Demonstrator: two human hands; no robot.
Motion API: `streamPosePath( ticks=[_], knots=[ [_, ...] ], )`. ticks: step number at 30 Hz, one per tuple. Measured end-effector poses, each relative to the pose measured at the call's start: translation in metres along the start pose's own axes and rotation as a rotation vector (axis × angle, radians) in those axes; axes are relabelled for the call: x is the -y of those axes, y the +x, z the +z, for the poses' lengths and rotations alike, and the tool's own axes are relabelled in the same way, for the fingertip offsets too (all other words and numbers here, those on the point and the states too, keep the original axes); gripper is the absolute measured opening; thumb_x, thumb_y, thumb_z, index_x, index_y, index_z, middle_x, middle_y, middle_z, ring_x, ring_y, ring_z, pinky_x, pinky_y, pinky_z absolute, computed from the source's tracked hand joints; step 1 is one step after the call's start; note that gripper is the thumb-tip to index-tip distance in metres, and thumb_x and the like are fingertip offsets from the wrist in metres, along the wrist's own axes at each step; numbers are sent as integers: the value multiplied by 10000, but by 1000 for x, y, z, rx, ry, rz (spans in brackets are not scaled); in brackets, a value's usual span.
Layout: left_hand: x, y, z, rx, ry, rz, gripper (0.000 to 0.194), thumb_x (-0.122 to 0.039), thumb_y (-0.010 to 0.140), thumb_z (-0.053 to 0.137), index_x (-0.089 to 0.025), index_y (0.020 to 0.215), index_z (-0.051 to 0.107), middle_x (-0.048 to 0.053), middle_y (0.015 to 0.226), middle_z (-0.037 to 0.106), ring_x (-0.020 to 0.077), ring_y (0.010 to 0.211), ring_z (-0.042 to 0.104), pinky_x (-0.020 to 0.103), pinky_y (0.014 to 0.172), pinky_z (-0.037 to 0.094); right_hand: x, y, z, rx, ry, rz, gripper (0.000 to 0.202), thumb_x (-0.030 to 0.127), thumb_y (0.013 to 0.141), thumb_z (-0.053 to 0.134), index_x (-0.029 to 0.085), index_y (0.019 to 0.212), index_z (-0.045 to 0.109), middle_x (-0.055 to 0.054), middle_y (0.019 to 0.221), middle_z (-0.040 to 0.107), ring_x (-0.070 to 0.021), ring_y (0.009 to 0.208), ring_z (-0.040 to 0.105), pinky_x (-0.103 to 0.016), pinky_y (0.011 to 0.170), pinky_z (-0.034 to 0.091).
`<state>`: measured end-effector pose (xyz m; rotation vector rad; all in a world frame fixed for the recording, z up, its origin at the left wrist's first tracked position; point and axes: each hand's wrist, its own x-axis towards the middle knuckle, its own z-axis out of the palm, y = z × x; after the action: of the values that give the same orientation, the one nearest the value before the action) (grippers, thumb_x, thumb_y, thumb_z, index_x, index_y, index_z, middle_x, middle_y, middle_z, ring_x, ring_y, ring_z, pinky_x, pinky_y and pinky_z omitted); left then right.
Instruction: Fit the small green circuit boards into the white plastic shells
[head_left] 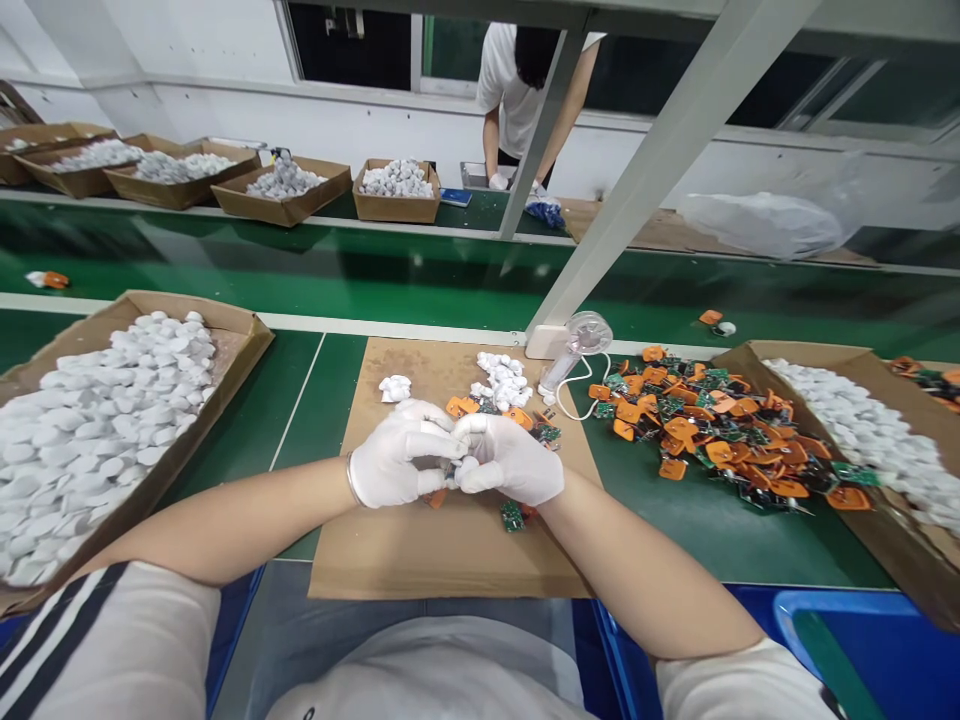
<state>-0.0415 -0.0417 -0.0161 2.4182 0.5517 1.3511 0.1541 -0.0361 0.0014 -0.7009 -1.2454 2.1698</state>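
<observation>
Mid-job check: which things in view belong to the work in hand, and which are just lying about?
Seems part of the work:
- held piece, between left hand and right hand
- white pieces
- orange parts
- green boards

Probably just lying about:
- fan
- blue booklet
- plastic bag

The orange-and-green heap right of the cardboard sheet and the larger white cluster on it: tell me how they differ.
Colour: the orange-and-green heap mixes orange pieces with green boards, while the white cluster is nearly all white.
Size: the orange-and-green heap spreads wide; the white cluster is much smaller.
Place: the heap lies mainly on the green tabletop, the cluster on the cardboard sheet.
Both consist of small, loosely gathered parts.
</observation>
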Motion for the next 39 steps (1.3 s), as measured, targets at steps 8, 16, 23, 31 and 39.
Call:
streamPosePath(
  ticks=[8,16,23,31,39],
  knots=[
    [-18,8,2,-4,269,-17,210,-382,785,745,-220,882,652,28,822,680,162,745,625,298,694,442,10,-3,11,4,-142,-26,273,143,601,800,163,698,546,44,551,612,-81,489,491,-218,482,350],
    [-20,10,0,-37,370,81,97,-278,826,679,-226,863,607,8,737,680,163,722,619,297,683,423,6,-3,14,-61,-96,-56,262,145,556,815,152,674,582,33,565,607,-94,503,507,-231,480,367],
    [-11,-3,3,-3,342,108,118,-197,808,665,-240,881,584,-13,726,668,158,742,611,310,745,441,3,-4,9,-97,-186,-21,381,225,500,898,138,767,640,23,624,625,-106,537,530,-247,516,401],
    [-11,2,-1,-57,307,55,300,-247,793,692,-226,1057,551,31,859,668,168,790,638,324,737,453,10,-6,1,28,-253,-65,385,286,634,844,126,922,644,4,695,641,-118,619,571,-260,582,445],
    [-13,2,-2,-33,345,67,240,-214,815,689,-223,1025,571,22,843,667,145,761,634,297,723,426,7,-6,8,11,-368,-34,188,261,703,721,142,785,602,20,685,555,-113,648,499,-250,615,408]
  ],
)
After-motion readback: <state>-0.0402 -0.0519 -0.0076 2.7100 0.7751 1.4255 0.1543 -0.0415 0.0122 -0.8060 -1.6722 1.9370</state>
